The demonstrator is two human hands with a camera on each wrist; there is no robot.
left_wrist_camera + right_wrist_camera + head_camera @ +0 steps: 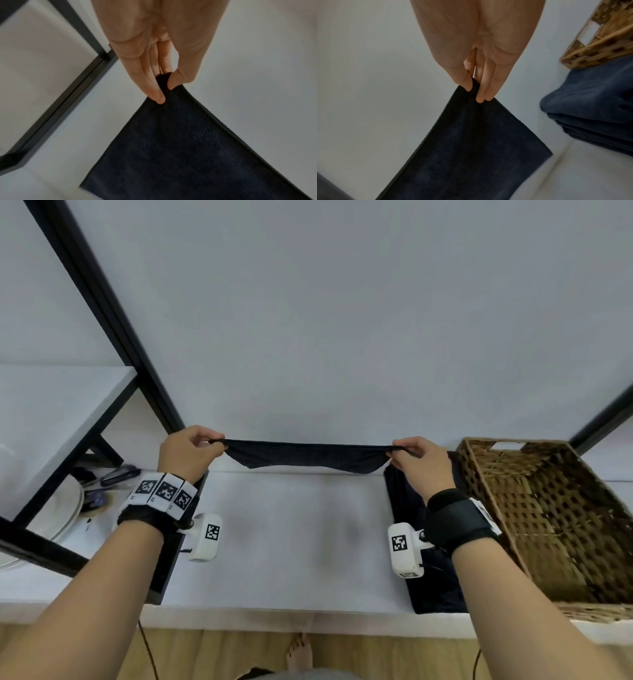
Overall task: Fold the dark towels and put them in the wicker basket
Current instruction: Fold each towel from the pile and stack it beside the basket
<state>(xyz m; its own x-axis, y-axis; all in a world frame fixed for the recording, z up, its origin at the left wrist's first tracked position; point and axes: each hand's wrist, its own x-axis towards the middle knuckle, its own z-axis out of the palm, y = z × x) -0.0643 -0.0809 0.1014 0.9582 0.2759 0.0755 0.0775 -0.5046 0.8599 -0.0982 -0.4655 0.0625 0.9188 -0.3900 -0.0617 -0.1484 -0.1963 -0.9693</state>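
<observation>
A dark navy towel hangs stretched in the air above the white table. My left hand pinches its left corner between thumb and fingers, and the left wrist view shows the towel hanging down from that pinch. My right hand pinches the right corner, with the towel dropping below it. A pile of dark towels lies on the table under my right wrist, also seen as a stack. The wicker basket stands at the right, empty as far as shown.
A black metal shelf frame with a white shelf stands at the left. White plates and a few small items lie under it. The wall is close behind the towel. A bare foot shows below the table edge.
</observation>
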